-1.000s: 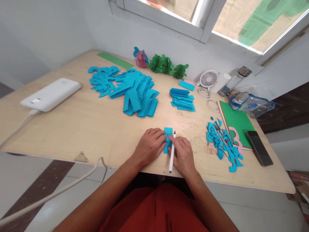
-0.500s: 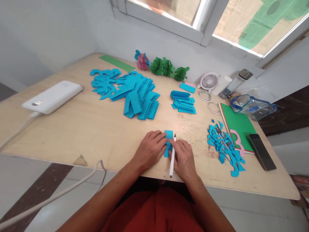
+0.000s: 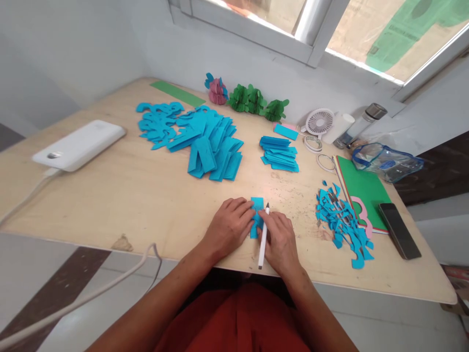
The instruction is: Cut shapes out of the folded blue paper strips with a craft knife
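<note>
A small strip of blue paper (image 3: 257, 202) lies upright in front of me near the table's front edge. My left hand (image 3: 231, 222) rests to its left, fingers closed together with their tips on the strip's left side. From the right, my right hand (image 3: 280, 240) touches the strip with its fingertips. A white pen (image 3: 263, 247) is tucked in that same hand, its dark tip pointing away from me. The fingers cover the strip's middle and part of its right side.
Folded blue papers (image 3: 214, 142) and blue cut-outs (image 3: 157, 122) lie back left. A blue stack (image 3: 279, 154) stands behind my hands, with blue scraps (image 3: 340, 215), a phone (image 3: 399, 230) and a green sheet (image 3: 366, 190) rightward. A white power bank (image 3: 80, 144) lies left.
The view has shifted very slightly. Both hands stay at the blue strip, and the pen remains in my right hand.
</note>
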`<state>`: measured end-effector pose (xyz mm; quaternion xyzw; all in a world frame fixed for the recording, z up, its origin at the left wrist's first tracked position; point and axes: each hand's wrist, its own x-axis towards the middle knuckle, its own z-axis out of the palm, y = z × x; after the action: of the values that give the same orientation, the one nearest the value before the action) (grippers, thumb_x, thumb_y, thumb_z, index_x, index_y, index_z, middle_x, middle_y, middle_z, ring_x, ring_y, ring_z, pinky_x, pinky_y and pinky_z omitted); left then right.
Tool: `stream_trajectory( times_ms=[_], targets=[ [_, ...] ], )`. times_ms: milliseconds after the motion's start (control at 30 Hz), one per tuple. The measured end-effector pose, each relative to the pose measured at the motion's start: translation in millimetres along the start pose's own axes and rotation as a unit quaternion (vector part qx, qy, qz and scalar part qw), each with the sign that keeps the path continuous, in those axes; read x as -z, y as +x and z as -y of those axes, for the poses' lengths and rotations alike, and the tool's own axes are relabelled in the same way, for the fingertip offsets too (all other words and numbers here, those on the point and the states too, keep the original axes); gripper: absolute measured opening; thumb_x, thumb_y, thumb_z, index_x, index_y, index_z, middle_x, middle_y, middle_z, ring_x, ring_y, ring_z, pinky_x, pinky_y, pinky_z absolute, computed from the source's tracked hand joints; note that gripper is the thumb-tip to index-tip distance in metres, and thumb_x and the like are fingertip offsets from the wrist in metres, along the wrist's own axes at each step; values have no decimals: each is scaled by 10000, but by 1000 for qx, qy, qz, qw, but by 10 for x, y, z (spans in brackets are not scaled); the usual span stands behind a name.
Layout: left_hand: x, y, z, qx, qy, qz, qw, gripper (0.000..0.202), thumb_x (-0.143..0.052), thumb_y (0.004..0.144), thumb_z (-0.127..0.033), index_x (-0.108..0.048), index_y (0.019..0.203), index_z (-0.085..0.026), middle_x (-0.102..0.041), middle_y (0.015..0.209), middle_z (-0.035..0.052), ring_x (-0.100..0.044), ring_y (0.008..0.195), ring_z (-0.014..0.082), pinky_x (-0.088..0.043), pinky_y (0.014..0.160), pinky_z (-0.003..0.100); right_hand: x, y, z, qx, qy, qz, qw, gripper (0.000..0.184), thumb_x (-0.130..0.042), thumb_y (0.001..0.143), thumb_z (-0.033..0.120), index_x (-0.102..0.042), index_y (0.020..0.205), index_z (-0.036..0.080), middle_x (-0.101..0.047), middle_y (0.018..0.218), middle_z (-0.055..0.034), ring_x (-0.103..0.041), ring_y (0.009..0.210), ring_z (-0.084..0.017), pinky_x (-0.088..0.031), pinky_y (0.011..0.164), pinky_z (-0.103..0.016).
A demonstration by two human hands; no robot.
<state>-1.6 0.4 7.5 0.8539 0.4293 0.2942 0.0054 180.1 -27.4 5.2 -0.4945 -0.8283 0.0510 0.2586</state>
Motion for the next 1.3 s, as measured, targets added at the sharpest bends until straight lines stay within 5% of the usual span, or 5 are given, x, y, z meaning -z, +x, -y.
stream_trajectory(
  times_ms=[1300],
  targets=[
    [-18, -16, 121, 18, -76, 36, 996, 249, -440, 952, -162, -671, 1042, -179, -707, 1197, 98, -620, 1113, 251, -479, 978, 469, 49, 24, 30, -5, -15, 38, 999, 448, -512, 914, 133, -563, 1351, 219, -687, 1119, -101, -533, 1093, -286, -436, 862, -431]
  ],
)
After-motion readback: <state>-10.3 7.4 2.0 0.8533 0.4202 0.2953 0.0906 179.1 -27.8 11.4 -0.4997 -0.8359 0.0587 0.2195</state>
